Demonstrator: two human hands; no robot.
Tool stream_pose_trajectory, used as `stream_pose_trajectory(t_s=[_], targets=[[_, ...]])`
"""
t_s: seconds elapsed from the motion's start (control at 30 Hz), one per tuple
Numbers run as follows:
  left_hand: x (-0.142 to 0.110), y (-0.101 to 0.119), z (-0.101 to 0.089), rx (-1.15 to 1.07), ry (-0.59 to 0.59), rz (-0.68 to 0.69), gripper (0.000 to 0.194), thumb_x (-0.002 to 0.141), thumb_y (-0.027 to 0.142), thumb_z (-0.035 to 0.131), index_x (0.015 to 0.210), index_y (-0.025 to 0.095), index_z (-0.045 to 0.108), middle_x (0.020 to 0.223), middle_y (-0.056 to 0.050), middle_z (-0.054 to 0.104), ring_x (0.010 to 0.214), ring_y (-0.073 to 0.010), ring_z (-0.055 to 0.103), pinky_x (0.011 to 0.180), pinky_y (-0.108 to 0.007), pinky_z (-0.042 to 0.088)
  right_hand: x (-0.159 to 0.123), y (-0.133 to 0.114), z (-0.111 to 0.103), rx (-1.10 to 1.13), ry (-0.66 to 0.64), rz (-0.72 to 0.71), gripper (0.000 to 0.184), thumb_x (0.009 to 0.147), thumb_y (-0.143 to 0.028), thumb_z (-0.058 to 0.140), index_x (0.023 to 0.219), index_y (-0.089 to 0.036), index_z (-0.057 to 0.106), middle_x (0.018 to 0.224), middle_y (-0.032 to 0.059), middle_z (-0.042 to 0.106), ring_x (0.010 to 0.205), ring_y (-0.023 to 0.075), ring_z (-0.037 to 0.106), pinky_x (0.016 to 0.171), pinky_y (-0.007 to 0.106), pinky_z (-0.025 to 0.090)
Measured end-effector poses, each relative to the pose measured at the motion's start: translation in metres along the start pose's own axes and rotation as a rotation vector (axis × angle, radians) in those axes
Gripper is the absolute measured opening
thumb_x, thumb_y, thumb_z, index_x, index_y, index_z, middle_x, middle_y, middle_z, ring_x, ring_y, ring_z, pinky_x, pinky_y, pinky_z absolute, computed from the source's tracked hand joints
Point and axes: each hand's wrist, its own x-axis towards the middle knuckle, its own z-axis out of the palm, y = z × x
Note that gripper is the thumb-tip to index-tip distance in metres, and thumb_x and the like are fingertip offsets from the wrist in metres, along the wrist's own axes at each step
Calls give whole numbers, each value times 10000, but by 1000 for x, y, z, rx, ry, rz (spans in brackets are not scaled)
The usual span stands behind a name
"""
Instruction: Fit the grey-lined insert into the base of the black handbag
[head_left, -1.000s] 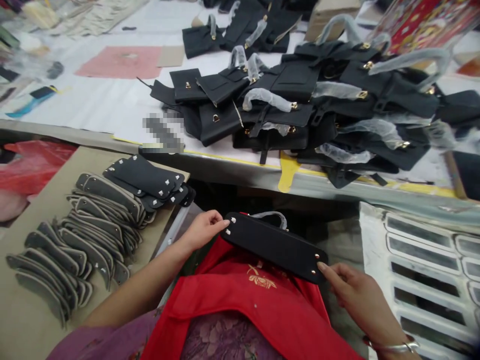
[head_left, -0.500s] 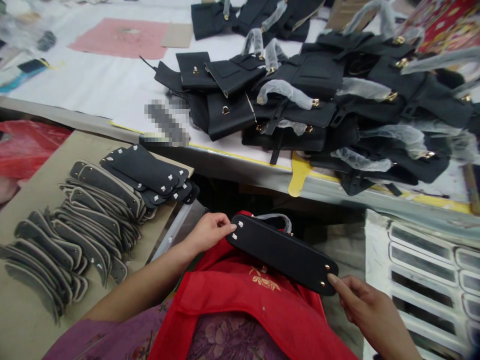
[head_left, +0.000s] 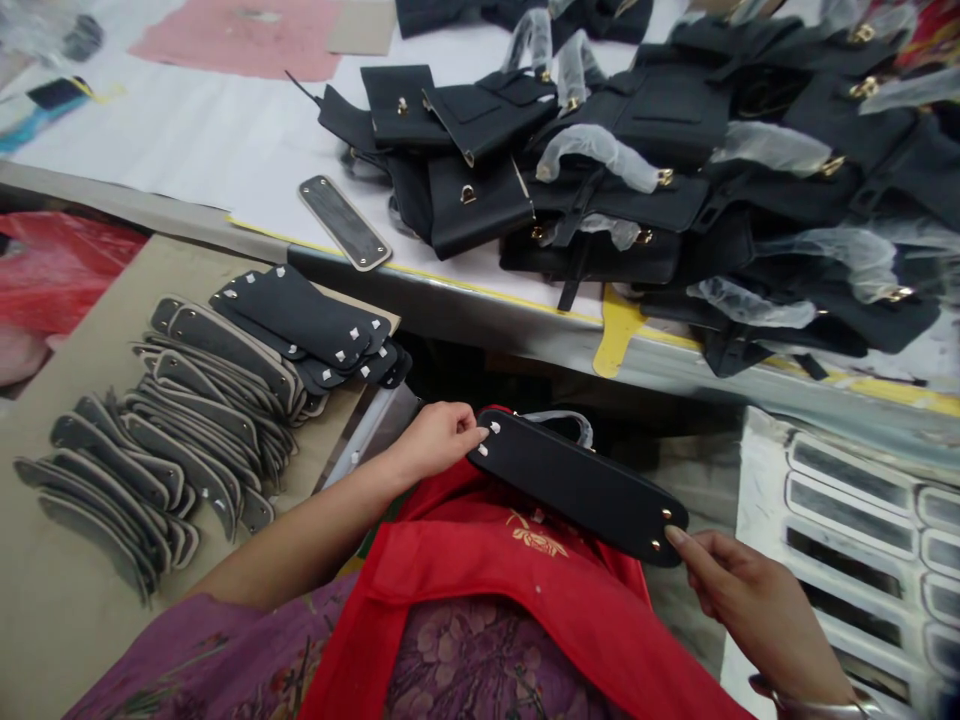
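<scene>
A long black bag base panel [head_left: 581, 485] with rounded ends lies tilted over my lap. Two gold studs show at its right end, and white bits cover two studs at its left end. My left hand [head_left: 446, 440] pinches the left end between thumb and fingers. At the opposite end, my right hand [head_left: 739, 590] grips the edge, thumb on top near the gold studs. Behind the panel a plastic-wrapped handle [head_left: 574, 420] sticks up; what it joins is mostly hidden.
Left, a board [head_left: 45, 400] carries rows of grey-backed panels [head_left: 202, 420] and black panels [head_left: 300, 310]. Ahead, black handbags [head_left: 630, 200] crowd the white table [head_left: 195, 130], with one loose panel [head_left: 345, 222] near its edge. A white tray [head_left: 757, 480] with slots stands right.
The view has shifted slightly, so the table and bags sit higher in the picture. Both hands keep the same hold on the base panel.
</scene>
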Motion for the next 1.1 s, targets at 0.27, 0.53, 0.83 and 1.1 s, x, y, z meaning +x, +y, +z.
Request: stream_pose_trajectory(t_s=[0.27, 0.53, 0.83, 1.1], targets=[[7, -3, -5, 236, -50, 63, 258, 773, 359, 527, 595, 175, 498, 564, 24, 530, 534, -116, 479, 502, -236, 289, -4, -10, 3, -50, -9, 37, 495, 744, -653, 432, 594, -194, 542, 407, -2, 496, 396, 142, 467, 433, 252, 326], [8, 26, -5, 659, 84, 365, 400, 756, 382, 532, 1087, 161, 498, 1079, -112, 558, 984, -279, 528, 810, -382, 427, -8, -4, 5, -4, 111, -106, 373, 819, -471, 466, 594, -185, 545, 515, 1, 565, 489, 121, 508, 480, 227, 303], [15, 115, 123, 483, -261, 925, 803, 640, 503, 701, 1269, 106, 397, 1259, -172, 481, 1164, -300, 434, 1003, -434, 338, -9, 1, 1, 29, 148, -145, 311, 795, -374, 555, 561, -169, 556, 521, -11, 551, 501, 99, 470, 493, 221, 273], [21, 113, 147, 534, -253, 882, 824, 605, 500, 708, 1251, 84, 411, 1225, -196, 492, 1122, -325, 463, 972, -452, 350, -8, 9, -1, 146, 119, -158, 300, 783, -370, 578, 565, -164, 562, 482, -30, 506, 480, 90, 429, 491, 221, 266]])
